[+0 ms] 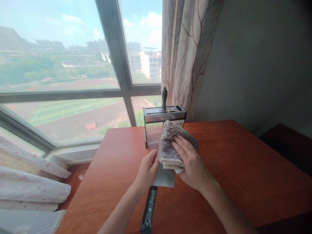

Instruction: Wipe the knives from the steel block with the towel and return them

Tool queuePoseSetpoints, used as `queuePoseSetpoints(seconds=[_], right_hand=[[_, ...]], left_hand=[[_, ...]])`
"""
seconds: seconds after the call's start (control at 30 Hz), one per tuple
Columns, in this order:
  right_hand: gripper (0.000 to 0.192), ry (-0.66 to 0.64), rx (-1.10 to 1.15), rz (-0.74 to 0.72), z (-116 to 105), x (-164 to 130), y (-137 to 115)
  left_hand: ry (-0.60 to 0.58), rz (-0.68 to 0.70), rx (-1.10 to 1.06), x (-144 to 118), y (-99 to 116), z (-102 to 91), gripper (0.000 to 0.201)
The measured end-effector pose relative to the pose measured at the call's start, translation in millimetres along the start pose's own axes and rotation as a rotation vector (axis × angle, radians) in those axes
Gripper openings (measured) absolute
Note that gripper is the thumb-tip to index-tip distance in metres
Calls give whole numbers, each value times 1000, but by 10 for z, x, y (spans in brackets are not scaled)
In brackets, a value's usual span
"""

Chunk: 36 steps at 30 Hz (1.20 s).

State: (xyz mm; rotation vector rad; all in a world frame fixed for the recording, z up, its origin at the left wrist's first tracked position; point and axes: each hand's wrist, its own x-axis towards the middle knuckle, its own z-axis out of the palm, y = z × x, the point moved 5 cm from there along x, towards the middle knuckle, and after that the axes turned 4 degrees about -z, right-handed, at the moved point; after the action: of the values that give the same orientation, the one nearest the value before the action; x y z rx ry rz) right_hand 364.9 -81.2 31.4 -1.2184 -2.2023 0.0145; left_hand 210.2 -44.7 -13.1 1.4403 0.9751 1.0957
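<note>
My right hand (190,159) is closed on a folded grey-and-white towel (172,152), its fingers lying over the upper face. My left hand (147,167) has curled fingers against the towel's left edge; what lies between them is hidden. Below the towel is a cleaver, its black, worn handle (148,209) pointing toward me. Part of its flat metal blade (165,177) shows, and the towel and my left hand cover the rest. Behind the towel stands a clear-sided knife block (152,130) with a metal top and one dark handle (164,97) sticking up from it.
The reddish-brown wooden table (231,169) spreads under my arms. A large window (80,94) lies beyond its far left side. A patterned curtain (190,48) hangs behind the knife block, and more curtain fabric (31,188) is gathered at the lower left. A grey wall (255,65) rises at the right.
</note>
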Motion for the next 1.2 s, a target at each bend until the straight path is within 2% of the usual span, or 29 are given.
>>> queuePoseSetpoints(seconds=[0.17, 0.43, 0.6, 0.7, 0.8, 1.0, 1.1, 1.2], right_hand=[[73, 1, 32, -17, 63, 23, 19], [76, -136, 83, -50, 246, -360, -236], [78, -223, 115, -51, 252, -597, -428], [80, -223, 139, -29, 237, -633, -464], [80, -173, 141, 34, 202, -534, -373], [76, 29, 148, 117, 106, -164, 34], [69, 197, 253, 184, 79, -63, 189], [57, 336, 466, 345, 125, -83, 240]], left_hand=[[10, -23, -66, -5, -21, -8, 24], [171, -143, -150, 31, -129, -157, 32], [181, -190, -160, 70, -186, -195, 34], [175, -210, -190, 82, -206, -179, 35], [134, -219, -230, 72, -183, -109, 35], [30, -216, -247, 27, -119, 43, 33], [15, -215, -202, 20, -135, 65, 33], [63, -209, -153, 23, -158, 44, 35]])
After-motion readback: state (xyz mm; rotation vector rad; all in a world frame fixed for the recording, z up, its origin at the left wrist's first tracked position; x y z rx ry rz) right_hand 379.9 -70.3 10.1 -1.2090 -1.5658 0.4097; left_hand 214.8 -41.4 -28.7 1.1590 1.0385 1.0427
